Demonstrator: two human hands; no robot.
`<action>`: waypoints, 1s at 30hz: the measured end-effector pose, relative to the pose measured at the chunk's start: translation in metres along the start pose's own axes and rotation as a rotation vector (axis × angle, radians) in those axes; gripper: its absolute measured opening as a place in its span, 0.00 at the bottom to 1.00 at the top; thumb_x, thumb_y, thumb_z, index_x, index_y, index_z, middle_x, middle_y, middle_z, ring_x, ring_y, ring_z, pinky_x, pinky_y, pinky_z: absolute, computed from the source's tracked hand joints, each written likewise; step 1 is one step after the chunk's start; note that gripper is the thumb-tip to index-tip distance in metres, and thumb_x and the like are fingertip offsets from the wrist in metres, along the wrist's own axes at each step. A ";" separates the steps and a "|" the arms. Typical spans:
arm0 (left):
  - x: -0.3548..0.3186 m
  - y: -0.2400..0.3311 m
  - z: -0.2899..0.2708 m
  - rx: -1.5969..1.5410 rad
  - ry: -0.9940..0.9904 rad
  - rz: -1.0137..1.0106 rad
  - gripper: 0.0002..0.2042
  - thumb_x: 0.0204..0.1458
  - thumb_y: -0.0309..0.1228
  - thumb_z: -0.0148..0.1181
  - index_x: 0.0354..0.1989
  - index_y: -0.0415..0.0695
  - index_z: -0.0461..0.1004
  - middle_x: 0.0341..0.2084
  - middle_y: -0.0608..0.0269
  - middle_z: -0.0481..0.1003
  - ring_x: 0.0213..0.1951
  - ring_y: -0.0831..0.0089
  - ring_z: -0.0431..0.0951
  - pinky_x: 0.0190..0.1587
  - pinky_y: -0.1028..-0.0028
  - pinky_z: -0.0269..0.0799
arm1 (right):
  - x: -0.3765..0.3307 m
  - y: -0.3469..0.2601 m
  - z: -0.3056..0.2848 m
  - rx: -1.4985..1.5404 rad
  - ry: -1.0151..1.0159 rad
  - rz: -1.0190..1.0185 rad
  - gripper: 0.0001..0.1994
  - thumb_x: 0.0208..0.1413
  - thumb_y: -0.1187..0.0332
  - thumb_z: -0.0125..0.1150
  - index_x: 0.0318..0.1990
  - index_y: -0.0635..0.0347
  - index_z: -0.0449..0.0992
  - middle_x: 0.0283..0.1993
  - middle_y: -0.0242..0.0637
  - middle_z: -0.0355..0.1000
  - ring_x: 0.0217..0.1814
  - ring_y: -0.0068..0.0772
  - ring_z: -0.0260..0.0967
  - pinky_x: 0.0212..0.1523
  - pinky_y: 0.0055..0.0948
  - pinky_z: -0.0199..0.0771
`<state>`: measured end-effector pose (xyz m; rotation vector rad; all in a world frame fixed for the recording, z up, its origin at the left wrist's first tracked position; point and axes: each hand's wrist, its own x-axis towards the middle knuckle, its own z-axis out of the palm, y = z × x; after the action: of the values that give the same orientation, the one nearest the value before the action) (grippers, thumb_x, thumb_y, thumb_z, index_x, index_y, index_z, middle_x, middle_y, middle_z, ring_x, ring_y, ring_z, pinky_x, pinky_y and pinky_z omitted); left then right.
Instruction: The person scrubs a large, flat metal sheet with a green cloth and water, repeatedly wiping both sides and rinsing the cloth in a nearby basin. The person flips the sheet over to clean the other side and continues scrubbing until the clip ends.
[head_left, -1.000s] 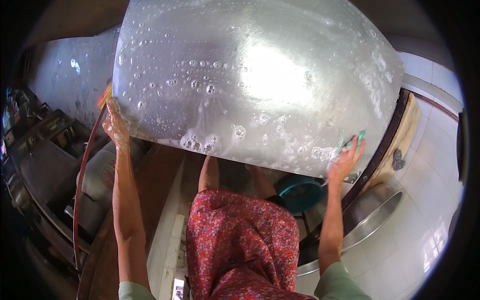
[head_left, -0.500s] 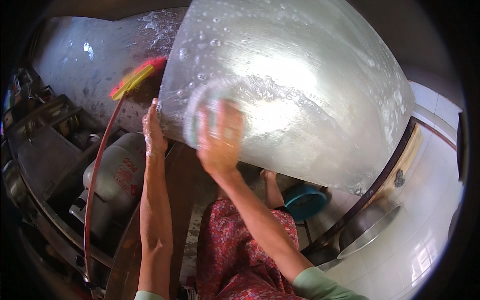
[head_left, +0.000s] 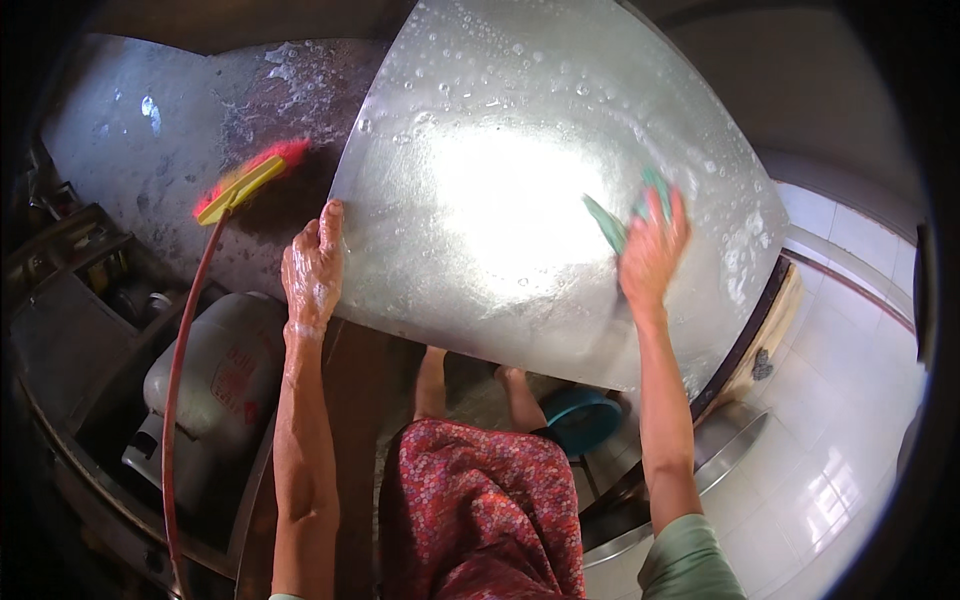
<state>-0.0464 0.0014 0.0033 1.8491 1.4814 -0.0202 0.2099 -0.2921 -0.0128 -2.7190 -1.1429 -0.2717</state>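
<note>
Beside white floor tiles (head_left: pixel 820 430), our right hand (head_left: pixel 652 250), fingers half-closed on the green cloth (head_left: pixel 605 222), had swept scrubbing back onto the soapy metal sheet's (head_left: pixel 530 230) right half; our left hand (head_left: pixel 312 272) met its left edge, grip unclear.

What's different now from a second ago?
The right hand, holding the green cloth, swept left across the metal sheet, then back right; it is now higher on the sheet than at first. Foam on the near part has thinned. The broom head, mostly hidden at first, now shows. The left hand stayed at the sheet's left edge; nothing was visibly let go.
</note>
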 end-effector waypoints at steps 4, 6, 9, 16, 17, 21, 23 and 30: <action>-0.004 0.003 0.000 0.018 0.004 -0.122 0.35 0.56 0.60 0.39 0.26 0.32 0.72 0.23 0.36 0.70 0.28 0.44 0.68 0.39 0.56 0.64 | -0.100 0.067 -0.023 -0.081 -0.074 0.410 0.19 0.57 0.69 0.46 0.57 0.60 0.65 0.66 0.49 0.54 0.69 0.51 0.47 0.64 0.46 0.48; -0.008 0.012 0.009 0.064 -0.030 -0.142 0.33 0.57 0.57 0.38 0.31 0.33 0.74 0.27 0.35 0.72 0.34 0.41 0.71 0.42 0.53 0.64 | -0.171 0.149 -0.032 -0.305 -0.164 0.500 0.20 0.62 0.62 0.40 0.56 0.63 0.66 0.65 0.51 0.56 0.69 0.53 0.45 0.65 0.45 0.47; -0.012 0.019 0.009 0.167 0.036 -0.168 0.30 0.59 0.55 0.36 0.32 0.36 0.75 0.29 0.37 0.73 0.38 0.40 0.72 0.41 0.52 0.65 | -0.152 0.176 -0.013 -0.269 0.009 0.891 0.23 0.63 0.57 0.36 0.55 0.65 0.68 0.65 0.52 0.56 0.70 0.55 0.44 0.66 0.45 0.46; -0.018 0.012 0.007 0.229 0.161 -0.039 0.26 0.60 0.52 0.38 0.33 0.40 0.75 0.27 0.41 0.75 0.36 0.41 0.73 0.38 0.53 0.66 | 0.090 0.107 0.060 -0.208 0.108 0.281 0.21 0.59 0.59 0.50 0.57 0.59 0.68 0.52 0.40 0.71 0.68 0.46 0.49 0.66 0.41 0.46; -0.015 0.010 0.005 0.212 0.102 -0.111 0.26 0.59 0.52 0.39 0.33 0.39 0.75 0.28 0.41 0.75 0.36 0.41 0.73 0.38 0.53 0.66 | 0.122 0.060 0.061 -0.097 0.163 0.324 0.24 0.58 0.54 0.51 0.58 0.57 0.68 0.50 0.40 0.72 0.68 0.46 0.49 0.67 0.43 0.44; -0.012 0.016 0.015 0.149 0.159 -0.076 0.29 0.59 0.53 0.38 0.32 0.38 0.76 0.21 0.44 0.74 0.30 0.44 0.74 0.36 0.56 0.66 | 0.167 -0.087 0.091 0.127 0.237 0.223 0.27 0.52 0.59 0.57 0.60 0.53 0.64 0.58 0.59 0.60 0.67 0.58 0.46 0.67 0.56 0.38; -0.012 0.022 0.015 0.178 0.113 -0.015 0.31 0.58 0.55 0.36 0.34 0.38 0.77 0.17 0.47 0.74 0.26 0.48 0.74 0.34 0.57 0.66 | 0.147 -0.159 0.067 0.468 0.236 0.164 0.27 0.52 0.60 0.55 0.60 0.59 0.63 0.59 0.61 0.57 0.66 0.62 0.48 0.66 0.58 0.42; 0.037 -0.110 0.002 0.837 0.556 0.634 0.26 0.62 0.47 0.34 0.57 0.41 0.65 0.53 0.45 0.68 0.52 0.46 0.68 0.54 0.55 0.61 | -0.002 -0.171 -0.003 0.507 -0.121 -0.057 0.26 0.55 0.60 0.53 0.60 0.60 0.64 0.66 0.52 0.52 0.69 0.55 0.47 0.68 0.51 0.43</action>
<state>-0.1265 0.0357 -0.0737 3.1487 1.2270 0.2282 0.0854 -0.1763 0.0058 -2.2813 -1.1335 0.1607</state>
